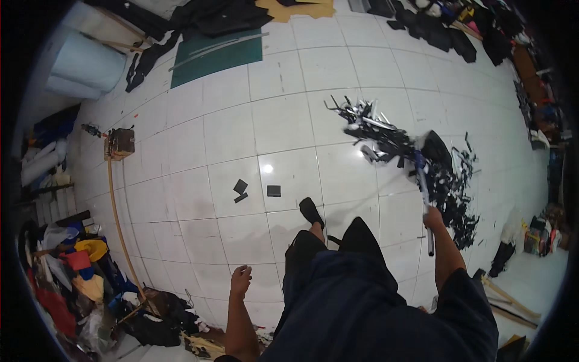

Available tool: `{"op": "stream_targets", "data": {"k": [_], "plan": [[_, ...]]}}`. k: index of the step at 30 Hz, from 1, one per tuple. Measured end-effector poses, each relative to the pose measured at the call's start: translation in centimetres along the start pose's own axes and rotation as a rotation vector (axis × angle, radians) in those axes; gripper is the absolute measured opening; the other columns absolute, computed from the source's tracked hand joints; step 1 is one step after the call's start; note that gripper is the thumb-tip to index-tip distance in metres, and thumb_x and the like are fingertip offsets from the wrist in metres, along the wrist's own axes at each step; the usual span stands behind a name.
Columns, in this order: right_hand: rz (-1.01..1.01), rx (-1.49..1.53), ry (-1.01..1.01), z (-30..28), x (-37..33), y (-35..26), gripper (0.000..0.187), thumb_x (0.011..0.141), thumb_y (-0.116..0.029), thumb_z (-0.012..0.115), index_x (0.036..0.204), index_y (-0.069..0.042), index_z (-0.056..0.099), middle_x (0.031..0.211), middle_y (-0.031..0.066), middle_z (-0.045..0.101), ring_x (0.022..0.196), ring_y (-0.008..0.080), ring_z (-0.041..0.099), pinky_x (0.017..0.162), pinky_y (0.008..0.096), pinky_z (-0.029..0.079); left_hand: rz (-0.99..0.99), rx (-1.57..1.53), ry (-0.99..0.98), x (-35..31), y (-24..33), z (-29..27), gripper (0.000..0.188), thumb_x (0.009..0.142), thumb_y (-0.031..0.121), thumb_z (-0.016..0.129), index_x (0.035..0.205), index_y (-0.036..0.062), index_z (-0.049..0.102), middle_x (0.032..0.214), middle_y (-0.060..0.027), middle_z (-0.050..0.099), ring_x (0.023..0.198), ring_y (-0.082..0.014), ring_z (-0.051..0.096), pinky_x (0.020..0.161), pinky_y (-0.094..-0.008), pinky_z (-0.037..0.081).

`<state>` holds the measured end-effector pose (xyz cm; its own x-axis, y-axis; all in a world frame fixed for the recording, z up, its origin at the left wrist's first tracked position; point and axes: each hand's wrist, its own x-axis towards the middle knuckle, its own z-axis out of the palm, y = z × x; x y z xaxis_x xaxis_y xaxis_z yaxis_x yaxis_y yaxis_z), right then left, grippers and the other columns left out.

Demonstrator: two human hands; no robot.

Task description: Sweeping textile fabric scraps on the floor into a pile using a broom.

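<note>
My right hand (432, 218) is closed round the grey handle of a broom (423, 182). The broom has a blue collar, and its dark far end lies among a heap of black and silvery scraps (386, 134) on the floor. More black scraps (455, 202) spread just right of the handle. My left hand (241, 280) hangs free over the white tiles, holding nothing, its fingers loosely bent and apart. Ahead of it lie a few small black pieces (274, 190), flat on the floor.
At the left a long wooden stick (117, 211) runs from a brown block (120, 143) to a pile of coloured cloth and bags (78, 271). A green mat (220, 57) with strips on it lies at the back. Pale blue rolls (84, 63) stand at the back left. Clutter lines the right wall.
</note>
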<state>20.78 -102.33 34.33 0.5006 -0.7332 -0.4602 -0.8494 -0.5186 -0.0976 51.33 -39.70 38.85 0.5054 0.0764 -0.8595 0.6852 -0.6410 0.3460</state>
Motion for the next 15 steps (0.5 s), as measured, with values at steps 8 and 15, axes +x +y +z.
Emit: {"op": "stream_targets", "data": {"k": [8, 15], "plan": [[0.148, 0.325, -0.113, -4.6, -13.4, -3.9, 0.051, 0.077, -0.008, 0.048, 0.126, -0.004, 0.034, 0.054, 0.0058, 0.047, 0.040, 0.0129, 0.044, 0.036, 0.0304, 0.036, 0.038, -0.145, 0.032, 1.1, 1.5, -1.2, 0.038, 0.079, 0.027, 0.056, 0.107, 0.0023, 0.048, 0.083, -0.0037, 0.053, 0.070, -0.0112, 0.051, 0.058, -0.0252, 0.041], [-0.048, 0.413, -0.515, -6.6, -13.5, -17.7, 0.051, 0.079, -0.010, 0.046, 0.128, -0.007, 0.033, 0.065, 0.0140, 0.054, 0.055, 0.0187, 0.052, 0.058, 0.0335, 0.044, 0.032, -0.084, 0.019, -1.5, -2.4, 1.7, 0.043, 0.080, 0.029, 0.055, 0.111, 0.0001, 0.049, 0.088, -0.0095, 0.057, 0.074, -0.0139, 0.053, 0.060, -0.0270, 0.042]]}}
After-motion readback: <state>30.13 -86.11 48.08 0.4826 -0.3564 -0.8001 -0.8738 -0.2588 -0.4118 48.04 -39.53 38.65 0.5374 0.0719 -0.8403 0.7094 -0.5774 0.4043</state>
